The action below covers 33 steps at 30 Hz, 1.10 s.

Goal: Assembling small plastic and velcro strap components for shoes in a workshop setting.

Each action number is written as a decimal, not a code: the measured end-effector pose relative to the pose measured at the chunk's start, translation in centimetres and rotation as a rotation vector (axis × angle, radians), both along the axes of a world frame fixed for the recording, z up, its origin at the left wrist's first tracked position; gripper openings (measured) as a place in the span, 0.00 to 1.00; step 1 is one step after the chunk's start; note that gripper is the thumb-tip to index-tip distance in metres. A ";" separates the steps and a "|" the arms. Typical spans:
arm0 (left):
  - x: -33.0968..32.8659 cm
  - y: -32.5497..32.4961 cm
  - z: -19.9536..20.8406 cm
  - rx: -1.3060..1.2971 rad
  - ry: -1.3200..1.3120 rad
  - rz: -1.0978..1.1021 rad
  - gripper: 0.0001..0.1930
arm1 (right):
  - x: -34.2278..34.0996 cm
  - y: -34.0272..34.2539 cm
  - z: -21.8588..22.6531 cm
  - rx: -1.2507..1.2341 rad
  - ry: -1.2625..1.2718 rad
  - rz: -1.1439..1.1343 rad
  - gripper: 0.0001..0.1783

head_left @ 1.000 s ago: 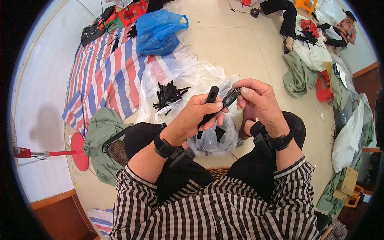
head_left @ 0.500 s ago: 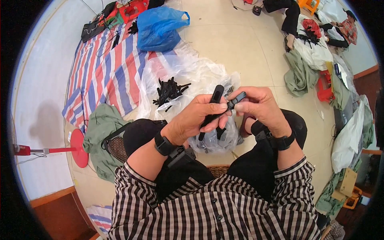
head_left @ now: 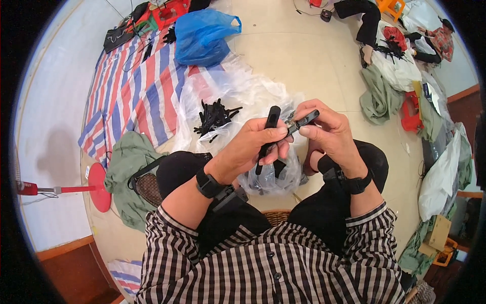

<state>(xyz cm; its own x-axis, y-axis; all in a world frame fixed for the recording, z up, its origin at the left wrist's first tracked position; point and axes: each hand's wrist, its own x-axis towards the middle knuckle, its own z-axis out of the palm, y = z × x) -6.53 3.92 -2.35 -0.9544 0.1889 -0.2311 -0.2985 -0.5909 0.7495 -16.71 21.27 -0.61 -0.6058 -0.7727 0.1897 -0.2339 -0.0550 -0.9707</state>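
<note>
Between the thumb and fingers of my left hand (head_left: 251, 145) is a long, narrow black piece with a rounded end (head_left: 272, 116), standing nearly upright. My right hand (head_left: 330, 133) pinches a smaller dark, glossy piece (head_left: 306, 119) at a slant. Its lower end meets my left fingertips; whether the two pieces are joined I cannot tell. Below both hands lies a clear plastic bag (head_left: 283, 181) with dark pieces inside. A heap of similar thin black pieces (head_left: 217, 117) rests on the spread plastic sheeting (head_left: 255, 91), beyond my left hand.
A striped cloth (head_left: 147, 81) covers the floor at the left, with a blue plastic bag (head_left: 205, 38) on it. Green fabric (head_left: 130, 177) and a red round stand base (head_left: 100, 186) are beside my left knee. Garments, bags and red stools (head_left: 411, 112) line the right side.
The glossy piece in my right hand has shifted slightly right and up and shows more of its length. The long piece in my left hand has turned a little more upright.
</note>
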 end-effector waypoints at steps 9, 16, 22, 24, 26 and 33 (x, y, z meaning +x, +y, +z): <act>0.2 1.3 -0.5 0.120 0.004 0.039 0.10 | 1.3 -0.7 -0.3 -0.023 -0.176 0.074 0.10; 0.1 1.1 0.0 -0.034 -0.039 0.088 0.10 | 1.4 -0.7 0.0 -0.028 0.101 -0.140 0.10; -0.5 -0.7 0.6 -0.388 0.024 0.333 0.11 | 0.0 -0.1 0.0 0.131 0.594 -0.147 0.10; -0.6 -1.2 0.6 -0.296 0.005 0.281 0.10 | 0.0 -0.2 0.0 0.178 0.712 -0.113 0.10; -0.5 -1.0 0.6 -0.328 -0.001 0.212 0.10 | 0.2 -0.4 0.1 0.260 0.872 -0.059 0.10; -0.3 -0.1 0.0 -0.548 0.090 0.112 0.10 | 0.5 -0.6 0.3 0.285 0.920 0.057 0.11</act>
